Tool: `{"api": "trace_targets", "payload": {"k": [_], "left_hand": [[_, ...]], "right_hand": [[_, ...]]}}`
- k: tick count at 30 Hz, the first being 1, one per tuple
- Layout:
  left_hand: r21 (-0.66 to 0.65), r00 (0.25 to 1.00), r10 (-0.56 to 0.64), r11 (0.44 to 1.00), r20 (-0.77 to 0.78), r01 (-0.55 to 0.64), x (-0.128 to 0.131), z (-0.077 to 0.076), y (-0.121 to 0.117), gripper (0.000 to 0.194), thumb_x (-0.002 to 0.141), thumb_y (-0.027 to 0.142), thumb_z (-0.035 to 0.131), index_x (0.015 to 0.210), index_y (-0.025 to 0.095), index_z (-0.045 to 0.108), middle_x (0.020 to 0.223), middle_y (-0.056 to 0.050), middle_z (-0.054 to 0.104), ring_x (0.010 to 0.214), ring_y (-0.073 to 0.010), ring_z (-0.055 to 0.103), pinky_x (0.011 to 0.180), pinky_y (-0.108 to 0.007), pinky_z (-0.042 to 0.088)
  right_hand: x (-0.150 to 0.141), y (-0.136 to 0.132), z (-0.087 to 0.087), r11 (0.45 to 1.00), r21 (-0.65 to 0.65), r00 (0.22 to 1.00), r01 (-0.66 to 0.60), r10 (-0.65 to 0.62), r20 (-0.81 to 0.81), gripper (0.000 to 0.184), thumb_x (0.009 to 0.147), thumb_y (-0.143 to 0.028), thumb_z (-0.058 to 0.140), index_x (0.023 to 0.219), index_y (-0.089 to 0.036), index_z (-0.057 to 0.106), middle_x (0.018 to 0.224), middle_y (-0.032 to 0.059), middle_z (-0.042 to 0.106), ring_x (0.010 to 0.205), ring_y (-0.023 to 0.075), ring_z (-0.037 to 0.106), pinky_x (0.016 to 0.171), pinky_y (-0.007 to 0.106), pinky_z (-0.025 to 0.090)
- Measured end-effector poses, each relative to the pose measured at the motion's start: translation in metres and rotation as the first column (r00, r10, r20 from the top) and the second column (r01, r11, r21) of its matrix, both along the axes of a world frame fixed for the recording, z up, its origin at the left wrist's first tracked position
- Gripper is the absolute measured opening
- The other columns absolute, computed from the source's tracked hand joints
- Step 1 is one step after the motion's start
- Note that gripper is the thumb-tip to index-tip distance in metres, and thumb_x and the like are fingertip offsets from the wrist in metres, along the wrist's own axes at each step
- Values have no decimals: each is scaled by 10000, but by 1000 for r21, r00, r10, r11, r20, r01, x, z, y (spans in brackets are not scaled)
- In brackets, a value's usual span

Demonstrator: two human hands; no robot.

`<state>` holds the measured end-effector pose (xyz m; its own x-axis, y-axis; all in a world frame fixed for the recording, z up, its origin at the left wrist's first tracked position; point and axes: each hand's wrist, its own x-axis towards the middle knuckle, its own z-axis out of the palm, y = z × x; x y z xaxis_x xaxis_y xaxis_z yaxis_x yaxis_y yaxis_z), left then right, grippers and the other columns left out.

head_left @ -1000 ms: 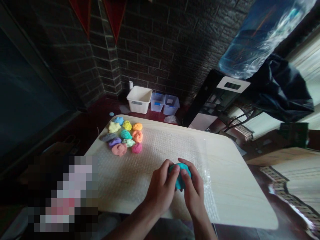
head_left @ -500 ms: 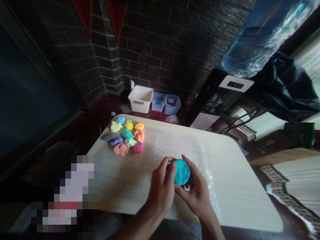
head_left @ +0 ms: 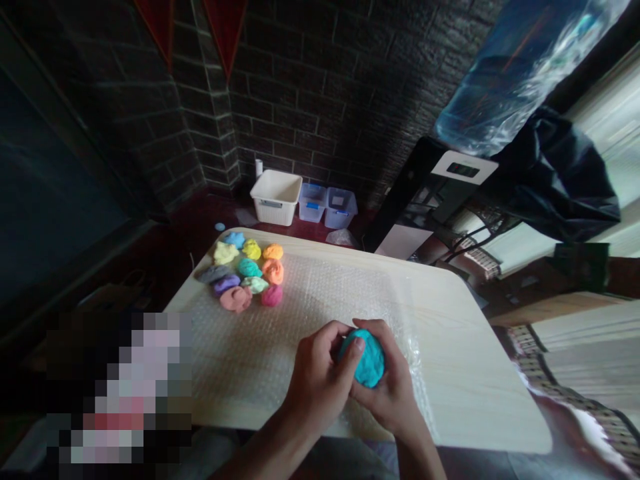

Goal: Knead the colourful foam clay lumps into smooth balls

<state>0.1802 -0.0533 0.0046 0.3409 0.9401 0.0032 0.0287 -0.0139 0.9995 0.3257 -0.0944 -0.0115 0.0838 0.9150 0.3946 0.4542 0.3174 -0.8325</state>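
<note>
A rounded lump of turquoise modelling clay (head_left: 369,363) is held between my two hands above the near part of the table. My left hand (head_left: 320,363) curls round its left side, the thumb pressed on the upper face. Around the right side, my right hand (head_left: 393,383) wraps with its fingers over the far edge and the thumb beneath. The clay's underside is hidden by the hands. Bubble wrap (head_left: 240,353) lies below on the pale wooden table (head_left: 475,373). Several coloured clay lumps, among them a pink one (head_left: 235,299) and a magenta one (head_left: 272,295), sit at the table's far left corner.
Beyond the table, a white basket (head_left: 277,200) and two clear bins (head_left: 341,208) stand on the floor by a dark brick wall. A water dispenser (head_left: 417,193) with a large blue bottle (head_left: 515,80) rises behind on the right. A blurred-out patch covers the lower left.
My hands have closed further round the turquoise clay, which has turned and dropped slightly nearer. My left thumb has moved onto its face. The whole view has shifted a little.
</note>
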Motion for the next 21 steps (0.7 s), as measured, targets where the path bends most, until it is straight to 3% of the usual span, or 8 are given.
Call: {"api": "trace_targets", "payload": {"k": [4, 8, 11, 14, 18, 21], "left_hand": [[-44, 1000, -4, 999, -3, 3, 2, 2, -1, 349, 963, 491, 636, 901, 159, 724, 744, -36, 699, 688, -185, 654, 599, -255, 440], [-77, 1000, -24, 997, -12, 23, 2, 5, 0, 360, 953, 497, 639, 890, 158, 743, 718, -29, 683, 672, -185, 637, 585, -260, 421], [-64, 999, -28, 998, -22, 27, -1, 5, 1, 385, 969, 507, 616, 818, 170, 722, 674, -13, 646, 646, -172, 603, 574, -261, 393], [-62, 1000, 26, 998, -1, -26, -4, 2, 3, 450, 1002, 520, 551, 724, 184, 661, 621, 3, 592, 616, -161, 570, 564, -260, 384], [-244, 987, 118, 966, 114, -87, -3, -2, 6, 438, 1008, 516, 492, 814, 173, 683, 658, -21, 671, 598, -175, 641, 521, -251, 417], [-314, 979, 120, 947, 167, -63, -2, -3, 7, 437, 994, 511, 490, 830, 160, 693, 646, -26, 679, 560, -171, 652, 489, -243, 407]], "right_hand": [[-4, 2, 4, 998, 55, 999, 36, -38, 19, 465, 757, -265, 808, 1198, -273, 659, 1288, 95, 615, 1240, 328, 588, 1005, 449, 535], [-4, 2, 6, 1000, 9, 999, -4, 5, -41, 465, 761, -234, 767, 1206, -265, 638, 1205, 80, 643, 1106, 286, 644, 946, 413, 562], [-3, 2, 7, 1000, -14, 997, -12, 11, -72, 481, 750, -217, 770, 1213, -254, 644, 1200, 79, 658, 1119, 282, 650, 946, 391, 567], [-2, 2, 6, 998, -62, 991, -22, 14, -134, 453, 759, -228, 790, 1190, -245, 653, 1153, 80, 684, 1058, 271, 675, 869, 360, 591], [-2, 1, 3, 986, -123, 948, -115, 72, -309, 411, 800, -329, 797, 1168, -231, 642, 1126, 97, 684, 1002, 284, 697, 794, 372, 611], [1, 0, 1, 987, -131, 949, -97, 52, -312, 407, 795, -357, 807, 1151, -232, 653, 1121, 96, 688, 1023, 297, 699, 799, 377, 609]]}}
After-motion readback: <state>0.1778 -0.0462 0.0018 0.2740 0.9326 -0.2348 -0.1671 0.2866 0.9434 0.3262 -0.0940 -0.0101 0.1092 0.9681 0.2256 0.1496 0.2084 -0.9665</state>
